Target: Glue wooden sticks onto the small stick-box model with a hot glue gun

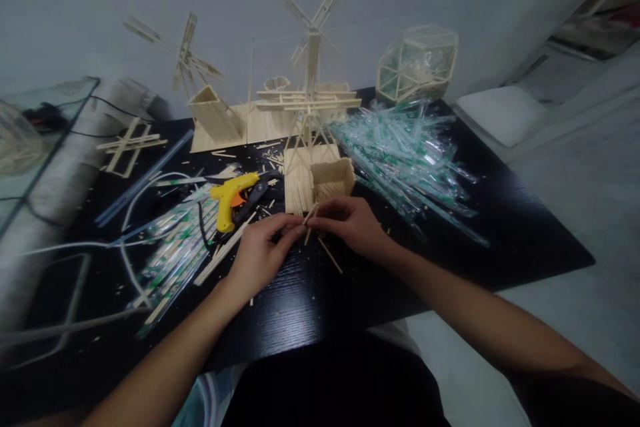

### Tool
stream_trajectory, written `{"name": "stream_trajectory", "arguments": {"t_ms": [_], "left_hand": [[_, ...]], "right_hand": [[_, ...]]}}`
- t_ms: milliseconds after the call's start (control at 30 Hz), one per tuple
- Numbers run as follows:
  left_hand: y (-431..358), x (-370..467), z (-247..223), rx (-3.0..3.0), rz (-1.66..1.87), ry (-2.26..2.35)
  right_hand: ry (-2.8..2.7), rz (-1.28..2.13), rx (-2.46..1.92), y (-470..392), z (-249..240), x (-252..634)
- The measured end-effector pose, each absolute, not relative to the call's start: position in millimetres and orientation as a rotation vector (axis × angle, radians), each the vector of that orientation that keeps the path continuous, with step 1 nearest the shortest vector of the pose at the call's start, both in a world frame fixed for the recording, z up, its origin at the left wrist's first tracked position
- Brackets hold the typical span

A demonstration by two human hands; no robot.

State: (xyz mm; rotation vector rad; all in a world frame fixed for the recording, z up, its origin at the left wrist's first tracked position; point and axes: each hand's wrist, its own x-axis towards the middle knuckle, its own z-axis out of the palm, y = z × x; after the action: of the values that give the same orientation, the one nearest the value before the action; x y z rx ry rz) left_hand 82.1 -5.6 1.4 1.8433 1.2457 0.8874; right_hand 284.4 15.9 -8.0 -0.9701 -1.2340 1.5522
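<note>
My left hand point(263, 248) and my right hand point(354, 223) meet at the front middle of the black table, fingertips pinched together. Between them are short thin wooden sticks point(310, 217), tilted and partly hidden by the fingers. Just beyond stands a wooden model with a square box point(332, 179) on a flat base, below a stick frame and windmill sails point(314, 17). To the left of the left hand lies a yellow glue gun point(234, 195) beside black-handled pliers or cutters point(259, 192). A loose stick point(330, 255) rests under the right hand.
Plastic-wrapped sticks lie in a large pile point(400, 147) at right and a smaller pile point(175, 240) at left. A second windmill model point(216, 117) stands at back left. A faceted clear-sided frame point(419, 65) is at back right. A white cable point(125, 240) loops across the left side.
</note>
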Motion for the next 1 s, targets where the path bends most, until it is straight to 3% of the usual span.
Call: {"name": "stream_trajectory", "arguments": {"t_ms": [367,1000], "left_hand": [[-1.2,88.4,4.0,1.441,0.852,1.161],[-0.5,89.0,7.7,1.385,0.860,1.127]], "right_hand": [[-1.199,1.555,-0.962,15.6,-10.6,283.0],[-1.222,1.521,-0.945,17.1,-9.7,284.3]]}}
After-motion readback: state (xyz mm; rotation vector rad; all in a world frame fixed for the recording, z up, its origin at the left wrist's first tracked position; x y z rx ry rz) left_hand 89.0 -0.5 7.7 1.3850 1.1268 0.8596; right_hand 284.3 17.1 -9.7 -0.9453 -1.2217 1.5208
